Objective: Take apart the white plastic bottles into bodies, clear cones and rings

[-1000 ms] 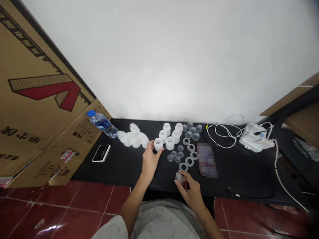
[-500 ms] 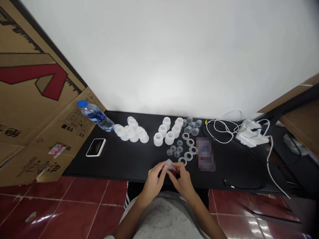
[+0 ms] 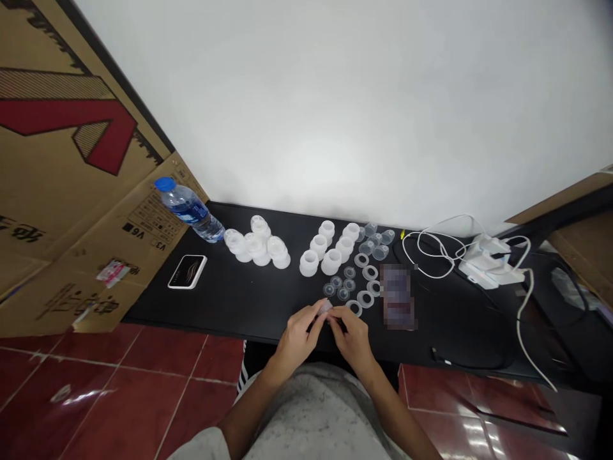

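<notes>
Both hands meet at the front edge of the black table (image 3: 230,306). My left hand (image 3: 299,332) is closed on a small translucent plastic piece (image 3: 325,306), pinched between thumb and fingers. From the other side, my right hand (image 3: 352,329) grips the same piece; fingers cover much of it, so its exact kind is unclear. Just beyond lie several small clear round discs (image 3: 343,294) and several translucent rings (image 3: 365,299). Farther back stand several open white plastic jars (image 3: 331,261) in two rows, with clear domed caps (image 3: 380,251) to their right.
White capped containers (image 3: 261,246) cluster at left, by a water bottle (image 3: 194,214) and a white-edged black device (image 3: 187,272). A blurred-out dark object (image 3: 398,297) lies right. Beyond it are a white power strip (image 3: 488,262) and cables (image 3: 435,255). A cardboard box (image 3: 119,223) borders the left.
The fingers of both hands have drawn closer around the translucent piece, covering more of it. The view has shifted slightly; the things on the table stay in place.
</notes>
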Demonstrator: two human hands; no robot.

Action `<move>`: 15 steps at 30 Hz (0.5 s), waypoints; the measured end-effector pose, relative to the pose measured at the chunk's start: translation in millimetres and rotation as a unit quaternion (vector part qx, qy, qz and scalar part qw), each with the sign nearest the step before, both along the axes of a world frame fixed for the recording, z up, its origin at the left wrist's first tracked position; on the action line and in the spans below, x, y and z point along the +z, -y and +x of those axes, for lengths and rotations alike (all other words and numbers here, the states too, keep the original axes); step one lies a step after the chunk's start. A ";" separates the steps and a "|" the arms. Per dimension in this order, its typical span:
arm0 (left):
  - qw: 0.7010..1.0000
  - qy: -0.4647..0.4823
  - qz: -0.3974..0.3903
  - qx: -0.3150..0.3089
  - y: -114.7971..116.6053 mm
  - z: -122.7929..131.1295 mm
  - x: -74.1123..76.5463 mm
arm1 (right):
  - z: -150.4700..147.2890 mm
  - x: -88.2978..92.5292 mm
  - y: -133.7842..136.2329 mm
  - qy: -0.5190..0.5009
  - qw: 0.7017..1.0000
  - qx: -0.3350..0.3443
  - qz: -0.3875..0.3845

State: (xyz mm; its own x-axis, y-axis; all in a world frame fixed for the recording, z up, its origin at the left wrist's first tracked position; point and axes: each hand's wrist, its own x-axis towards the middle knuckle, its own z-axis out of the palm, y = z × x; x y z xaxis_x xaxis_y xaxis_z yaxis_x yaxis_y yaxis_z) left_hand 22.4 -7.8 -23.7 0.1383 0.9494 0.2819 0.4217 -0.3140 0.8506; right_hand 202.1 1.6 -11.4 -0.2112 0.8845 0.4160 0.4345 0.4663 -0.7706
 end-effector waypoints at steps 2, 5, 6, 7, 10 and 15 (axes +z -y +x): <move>1.000 -0.016 0.003 -0.009 1.4 0.3 0.3 | -0.7 -4.1 1.6 -0.002 0.999 -0.034 -0.011; 0.999 -0.020 0.010 -0.030 3.3 1.7 2.7 | -3.6 -12.0 5.5 -0.020 0.994 -0.109 -0.014; 0.999 -0.017 0.013 -0.033 3.6 2.3 3.4 | -4.6 -13.8 6.3 -0.024 0.992 -0.125 -0.011; 0.999 -0.013 0.014 -0.032 3.8 2.9 3.9 | -5.5 -14.9 6.8 -0.025 0.991 -0.132 -0.008; 1.000 0.009 0.018 0.001 3.1 4.4 3.4 | -7.5 -13.2 7.0 -0.022 0.994 -0.110 0.005; 0.996 0.058 -0.018 0.072 1.5 4.2 3.8 | -7.9 -3.3 9.1 -0.017 0.998 -0.055 0.023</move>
